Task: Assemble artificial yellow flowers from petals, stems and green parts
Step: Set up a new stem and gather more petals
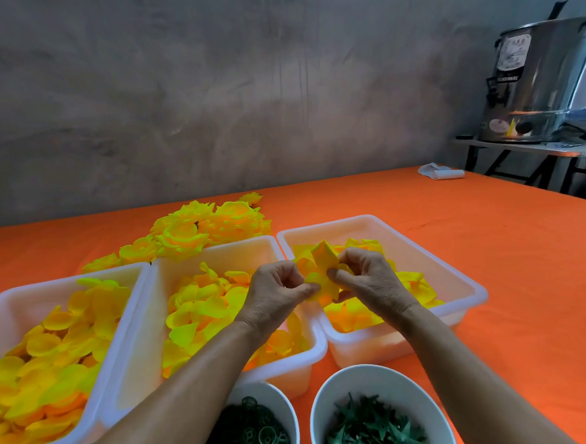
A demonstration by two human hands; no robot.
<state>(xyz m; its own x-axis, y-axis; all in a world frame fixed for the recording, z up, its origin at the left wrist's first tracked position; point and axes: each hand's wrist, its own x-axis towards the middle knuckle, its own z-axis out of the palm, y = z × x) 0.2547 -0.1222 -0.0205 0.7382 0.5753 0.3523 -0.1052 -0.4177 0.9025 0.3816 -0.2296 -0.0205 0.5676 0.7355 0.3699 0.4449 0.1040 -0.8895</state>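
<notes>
My left hand point(277, 291) and my right hand point(367, 279) together pinch a small stack of yellow petals point(323, 271), held above the gap between the middle tray point(245, 248) and the right tray point(423, 244). All three white trays, including the left tray point(18, 300), hold loose yellow petals. Behind them lies a heap of finished yellow flowers point(199, 227). Close to me stand two white bowls: one with green rings point(253, 433), one with green star-shaped pieces point(373, 429). No stem shows in my hands.
An orange cloth point(511, 277) covers the table. A white roll point(441, 171) lies at its far right corner. A steel urn point(543, 79) stands on a side table beyond. A grey wall runs behind.
</notes>
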